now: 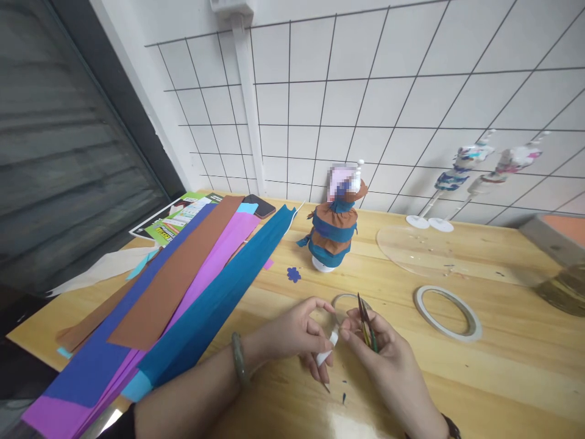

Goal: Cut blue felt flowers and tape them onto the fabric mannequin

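Observation:
My left hand [308, 332], with a green bangle on the wrist, is closed on a small white piece [326, 352] held among its lower fingers. Close beside it on the right, my right hand [377, 341] is wrapped round small pointed scissors [365, 320] whose tips point up. Its thumb and forefinger pinch near the left fingertips; anything between them is too small to tell. Partly behind the hands lies a thin tape ring [340, 302]. Beyond them stands a figure [333, 228] wrapped in brown and teal paper, with a purple flower-shaped piece [294, 274] to its left.
Long strips of brown [183, 268], purple and teal paper [223, 289] cover the left side. A phone [259, 206] lies behind them. At the right are a larger tape roll [448, 313], a clear disc [411, 249], two decorated stands [450, 182] and a glass container [564, 289].

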Available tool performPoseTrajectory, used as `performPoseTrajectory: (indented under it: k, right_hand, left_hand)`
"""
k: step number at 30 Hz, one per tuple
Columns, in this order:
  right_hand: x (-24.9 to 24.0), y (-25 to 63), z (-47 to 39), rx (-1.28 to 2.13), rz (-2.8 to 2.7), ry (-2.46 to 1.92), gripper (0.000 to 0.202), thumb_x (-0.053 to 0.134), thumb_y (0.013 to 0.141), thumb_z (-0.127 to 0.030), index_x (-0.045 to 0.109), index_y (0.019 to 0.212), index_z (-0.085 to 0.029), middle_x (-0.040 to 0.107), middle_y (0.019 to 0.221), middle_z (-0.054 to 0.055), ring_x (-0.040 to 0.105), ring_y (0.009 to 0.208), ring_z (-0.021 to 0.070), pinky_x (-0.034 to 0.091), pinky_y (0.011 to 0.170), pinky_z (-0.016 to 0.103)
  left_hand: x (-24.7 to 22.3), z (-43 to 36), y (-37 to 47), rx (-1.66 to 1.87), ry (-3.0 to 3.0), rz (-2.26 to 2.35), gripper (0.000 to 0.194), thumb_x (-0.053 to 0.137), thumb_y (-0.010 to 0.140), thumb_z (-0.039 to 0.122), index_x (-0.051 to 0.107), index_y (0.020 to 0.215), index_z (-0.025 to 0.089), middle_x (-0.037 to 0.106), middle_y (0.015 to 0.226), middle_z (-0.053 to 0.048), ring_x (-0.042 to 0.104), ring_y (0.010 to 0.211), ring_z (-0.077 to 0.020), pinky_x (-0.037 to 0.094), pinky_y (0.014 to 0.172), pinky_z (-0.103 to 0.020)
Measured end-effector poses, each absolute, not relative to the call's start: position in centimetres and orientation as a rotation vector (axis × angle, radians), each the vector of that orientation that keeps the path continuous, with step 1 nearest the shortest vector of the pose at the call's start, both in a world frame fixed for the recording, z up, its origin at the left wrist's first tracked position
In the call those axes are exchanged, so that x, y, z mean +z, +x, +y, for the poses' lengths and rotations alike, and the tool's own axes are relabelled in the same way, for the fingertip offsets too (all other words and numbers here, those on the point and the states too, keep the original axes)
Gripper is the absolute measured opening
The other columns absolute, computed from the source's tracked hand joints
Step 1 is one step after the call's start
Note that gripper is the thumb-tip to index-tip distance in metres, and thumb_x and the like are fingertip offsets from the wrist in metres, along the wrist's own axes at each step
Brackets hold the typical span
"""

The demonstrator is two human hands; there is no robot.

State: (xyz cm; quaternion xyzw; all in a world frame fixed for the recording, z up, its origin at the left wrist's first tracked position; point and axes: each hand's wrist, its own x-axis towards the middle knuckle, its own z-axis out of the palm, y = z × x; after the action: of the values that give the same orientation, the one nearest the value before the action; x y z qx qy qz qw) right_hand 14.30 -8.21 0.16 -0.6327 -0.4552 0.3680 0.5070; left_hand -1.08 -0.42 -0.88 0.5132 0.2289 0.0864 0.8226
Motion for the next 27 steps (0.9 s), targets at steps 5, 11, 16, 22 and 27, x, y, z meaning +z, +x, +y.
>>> performPoseTrajectory:
  k: [5,11,16,22,27]
  right_hand:
    - [0.4,14.2,-8.2,0.885,-1.080,-1.523,0.020,0.064,0.069,-0.036,0.058,0.075,-0.018,0.062,0.075,0.004,0.060,0.074,0.0187,0.050,0.068,0.028]
    - [0.0,14.1,-8.2,0.889,-1.083,-1.512,0.023,0.065,0.068,-0.038,0.059,0.078,-0.018,0.064,0.079,0.006,0.061,0.077,0.0191,0.051,0.069,0.028]
    - [-0.4,14.1,-8.3,0.855,-1.094,-1.524,0.025,0.065,0.068,-0.040,0.059,0.079,-0.019,0.065,0.082,0.006,0.062,0.080,0.0198,0.051,0.071,0.029]
    - [-0.2,13.9,-8.2,0.824,-1.101,-1.527,0.024,0.066,0.066,-0.038,0.060,0.077,-0.018,0.067,0.080,0.006,0.064,0.080,0.0205,0.052,0.073,0.030]
    - [0.1,14.0,-8.3,0.861,-1.089,-1.536,0.025,0.065,0.069,-0.039,0.060,0.081,-0.018,0.068,0.081,0.007,0.064,0.079,0.0206,0.052,0.070,0.029]
  left_hand:
    - [-0.6,-0.6,-1.2,0.261,1.219,0.560,0.044,0.063,0.071,0.032,0.040,0.107,0.021,0.056,0.073,0.001,0.059,0.055,-0.0122,0.046,0.044,-0.020]
    - [0.2,-0.7,-1.2,0.484,1.532,0.744,0.023,0.058,0.074,0.032,0.061,0.089,0.014,0.053,0.080,-0.003,0.050,0.068,-0.0098,0.043,0.053,-0.017]
    - [-0.2,-0.7,-0.9,0.536,1.628,0.708,0.023,0.057,0.075,0.028,0.065,0.090,0.013,0.058,0.080,-0.005,0.053,0.074,-0.0129,0.043,0.067,-0.023]
    - [-0.3,-0.9,-0.7,0.546,1.612,0.716,0.019,0.057,0.074,0.028,0.066,0.080,0.012,0.061,0.078,-0.005,0.054,0.072,-0.0125,0.042,0.065,-0.022]
    - [-0.3,-0.9,-0.8,0.502,1.522,0.743,0.021,0.056,0.074,0.032,0.062,0.077,0.012,0.053,0.064,0.000,0.046,0.053,-0.0076,0.038,0.046,-0.018]
